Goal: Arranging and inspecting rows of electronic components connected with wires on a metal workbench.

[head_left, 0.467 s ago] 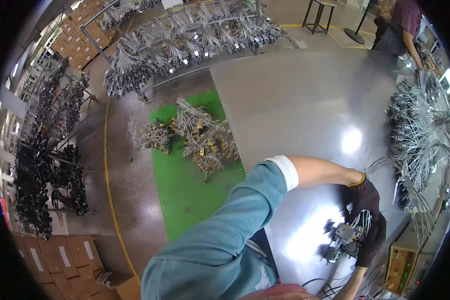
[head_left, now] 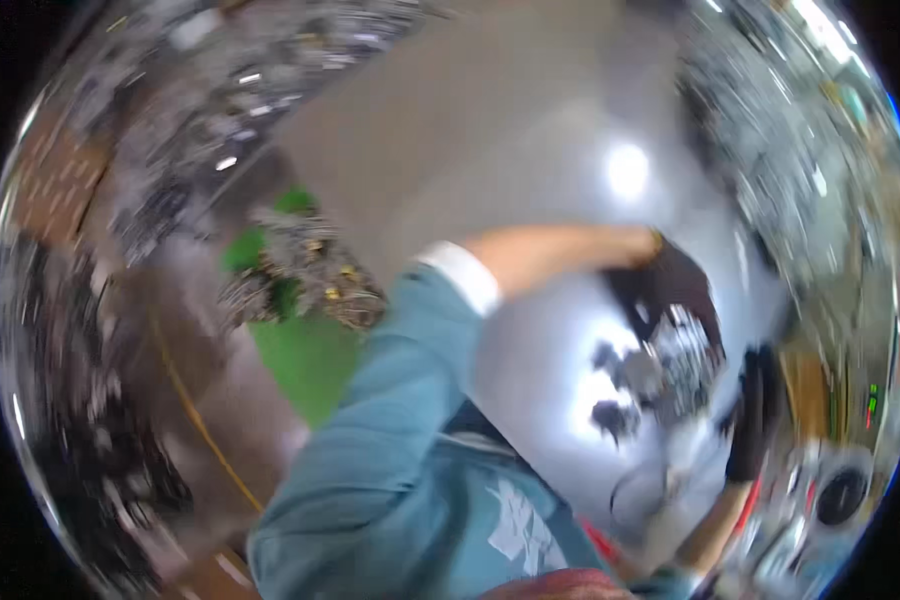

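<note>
Holding grey wires [head_left: 686,345], left grip [head_left: 682,275] curls mostly closed.

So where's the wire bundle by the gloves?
Right of centre in the head view, the wire bundle is against the left hand, with the right hand to its lower right.

From the left hand [head_left: 685,275], runs free toward ten o'clock across the grey tabletop [head_left: 470,150]. Closes at one o'clock against the blurred wire heap [head_left: 770,140]. Meets the wire bundle [head_left: 688,358] at six o'clock, the right hand [head_left: 756,412] at five.
</note>
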